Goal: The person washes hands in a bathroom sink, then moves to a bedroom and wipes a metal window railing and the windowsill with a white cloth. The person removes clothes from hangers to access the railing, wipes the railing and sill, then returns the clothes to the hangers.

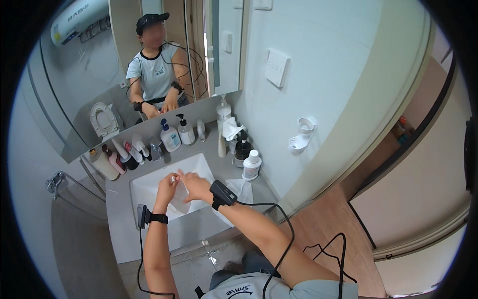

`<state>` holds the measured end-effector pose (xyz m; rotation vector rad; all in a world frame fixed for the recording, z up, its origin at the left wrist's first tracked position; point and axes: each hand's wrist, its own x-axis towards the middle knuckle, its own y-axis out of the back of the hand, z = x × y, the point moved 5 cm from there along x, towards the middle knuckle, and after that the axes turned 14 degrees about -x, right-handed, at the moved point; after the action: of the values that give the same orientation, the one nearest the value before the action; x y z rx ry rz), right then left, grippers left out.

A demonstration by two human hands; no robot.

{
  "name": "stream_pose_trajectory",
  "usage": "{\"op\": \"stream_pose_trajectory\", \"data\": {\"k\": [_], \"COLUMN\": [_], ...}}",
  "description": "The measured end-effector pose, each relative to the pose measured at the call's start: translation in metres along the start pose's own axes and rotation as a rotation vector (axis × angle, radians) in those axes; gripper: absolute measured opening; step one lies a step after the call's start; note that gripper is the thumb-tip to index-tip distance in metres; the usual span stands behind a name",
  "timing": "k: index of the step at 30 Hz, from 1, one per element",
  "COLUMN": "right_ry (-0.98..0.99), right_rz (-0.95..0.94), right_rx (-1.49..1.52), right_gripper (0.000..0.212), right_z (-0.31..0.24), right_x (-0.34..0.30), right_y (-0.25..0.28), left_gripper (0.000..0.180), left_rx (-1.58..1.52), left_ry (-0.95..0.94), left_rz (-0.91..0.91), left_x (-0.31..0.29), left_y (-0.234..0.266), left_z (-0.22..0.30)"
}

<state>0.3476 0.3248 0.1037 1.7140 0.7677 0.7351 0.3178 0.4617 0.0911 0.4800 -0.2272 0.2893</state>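
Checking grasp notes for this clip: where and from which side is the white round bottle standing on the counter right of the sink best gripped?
Grip the white bottle around its upright round body, coming from the front-left, the sink side. The wall is close behind it and a dark bottle stands just beyond, so those sides look crowded.

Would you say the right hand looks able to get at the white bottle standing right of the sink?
Probably yes: the right hand is over the sink, the white bottle stands close by, and nothing lies between.

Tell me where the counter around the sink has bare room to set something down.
Free: the front counter strip between the sink and the counter's edge, and the left strip beside the sink. Crowded: the back edge with pump bottles and the right corner around the white bottle.
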Motion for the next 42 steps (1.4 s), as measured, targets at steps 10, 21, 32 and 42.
{"op": "stream_pose_trajectory", "data": {"k": [10, 21, 32, 42], "right_ry": [0.129, 0.079, 0.101, 0.079], "right_rz": [-0.136, 0.348, 0.253, 0.417], "right_rx": [-0.276, -0.451, -0.511, -0.387], "right_gripper": [0.020, 0.033, 0.036, 0.036], "right_z": [-0.008, 0.011, 0.017, 0.016], "right_x": [0.064, 0.187, 0.267, 0.269], "right_y": [-0.098, -0.047, -0.052, -0.051], "left_gripper": [0.035, 0.025, 0.048, 0.039], "left_rx": [-0.036, -0.296, -0.960, -1.058], "left_ry": [0.254, 0.678, 0.762, 0.827], "left_rz": [0.086, 0.177, 0.076, 0.105], "left_x": [-0.040, -0.036, 0.038, 0.062], "left_y": [0.039, 0.062, 0.026, 0.013], "left_z": [-0.088, -0.187, -0.241, -0.271]}}
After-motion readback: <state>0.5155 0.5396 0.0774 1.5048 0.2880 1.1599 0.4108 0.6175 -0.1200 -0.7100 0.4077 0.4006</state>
